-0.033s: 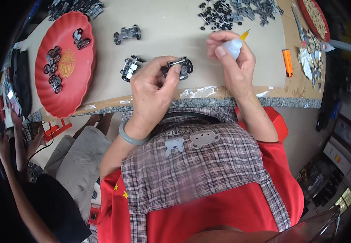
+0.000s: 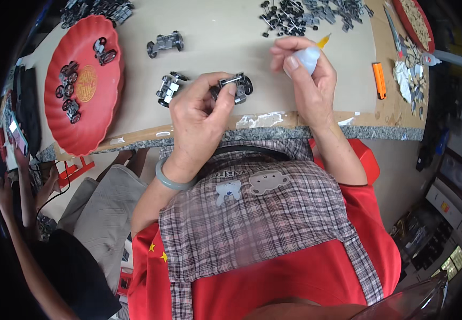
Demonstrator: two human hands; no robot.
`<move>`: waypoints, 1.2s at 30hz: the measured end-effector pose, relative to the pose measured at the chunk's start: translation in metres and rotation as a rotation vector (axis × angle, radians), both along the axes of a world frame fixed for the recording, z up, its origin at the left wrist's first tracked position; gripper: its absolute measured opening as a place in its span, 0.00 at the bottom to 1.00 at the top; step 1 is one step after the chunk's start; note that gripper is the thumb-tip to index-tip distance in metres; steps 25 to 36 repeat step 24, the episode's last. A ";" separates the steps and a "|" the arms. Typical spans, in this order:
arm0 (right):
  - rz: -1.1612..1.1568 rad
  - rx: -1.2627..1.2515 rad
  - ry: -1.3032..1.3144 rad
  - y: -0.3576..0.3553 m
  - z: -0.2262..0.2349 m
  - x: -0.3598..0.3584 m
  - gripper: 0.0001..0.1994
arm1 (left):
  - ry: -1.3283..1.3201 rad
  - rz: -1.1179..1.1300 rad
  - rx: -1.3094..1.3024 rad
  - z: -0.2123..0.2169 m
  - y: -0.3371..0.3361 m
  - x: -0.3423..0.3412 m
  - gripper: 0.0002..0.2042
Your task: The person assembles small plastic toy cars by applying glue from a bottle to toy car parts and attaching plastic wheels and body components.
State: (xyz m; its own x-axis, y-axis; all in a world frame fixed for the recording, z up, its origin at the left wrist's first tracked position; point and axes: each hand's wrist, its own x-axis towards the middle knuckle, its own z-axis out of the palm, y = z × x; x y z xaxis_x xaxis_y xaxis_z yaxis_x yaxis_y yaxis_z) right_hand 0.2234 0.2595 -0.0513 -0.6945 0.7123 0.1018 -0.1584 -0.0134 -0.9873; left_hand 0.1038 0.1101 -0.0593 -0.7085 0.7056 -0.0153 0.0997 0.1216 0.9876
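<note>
Nothing has visibly moved. The left hand (image 2: pixel 199 114) fingers pinch a toy chassis (image 2: pixel 235 87) steady for gluing; the right hand (image 2: pixel 308 80) fingers pinch a glue bottle (image 2: pixel 309 54) alongside.

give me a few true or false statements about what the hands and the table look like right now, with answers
1. The left hand holds a small wheeled chassis. True.
2. The right hand holds an orange cutter. False: it holds a small pale squeeze bottle with a yellow tip; the orange cutter lies apart on the table.
3. The red tray holds several wheeled parts. True.
4. The red tray is on the person's right. False: it is on the left.
5. A heap of dark wheel parts lies at the far edge. True.
</note>
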 end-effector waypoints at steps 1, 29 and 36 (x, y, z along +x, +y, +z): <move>0.031 0.024 -0.008 0.002 0.000 0.000 0.12 | -0.054 0.011 0.016 0.000 0.001 0.001 0.07; -0.304 0.952 -0.251 -0.004 0.021 0.098 0.22 | -0.155 -0.091 0.157 0.038 -0.038 -0.001 0.09; -0.304 0.952 -0.251 -0.004 0.021 0.098 0.22 | -0.155 -0.091 0.157 0.038 -0.038 -0.001 0.09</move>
